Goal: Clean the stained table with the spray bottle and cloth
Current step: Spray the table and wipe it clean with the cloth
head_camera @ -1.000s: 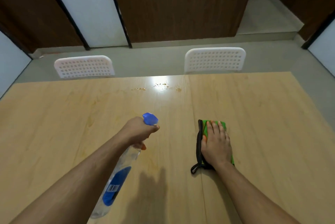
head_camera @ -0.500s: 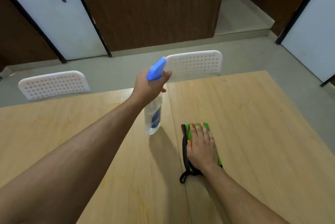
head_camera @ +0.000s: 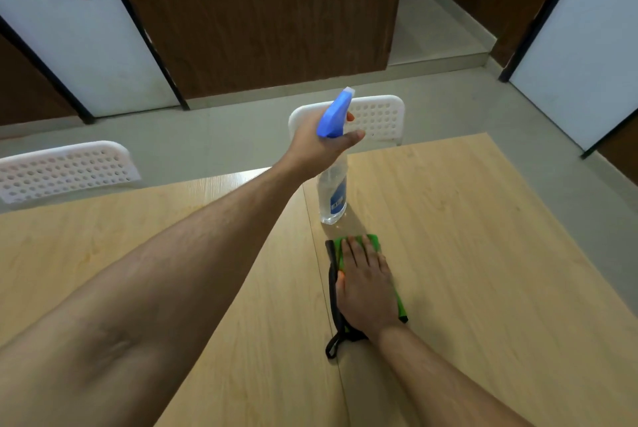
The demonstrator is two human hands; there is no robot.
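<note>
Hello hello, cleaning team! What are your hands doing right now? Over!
Left hand grips spray bottle, upright above the table. Right hand flat on green cloth. Nothing in the way.

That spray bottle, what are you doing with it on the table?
A person is getting ready to clean the wooden table. The left hand grips the spray bottle by its blue trigger head, holding it upright, its base at or just above the tabletop. The right hand rests flat on a folded green cloth with black trim, just in front of the bottle. No stain shows in this view. Two white chairs stand at the far edge.
</note>
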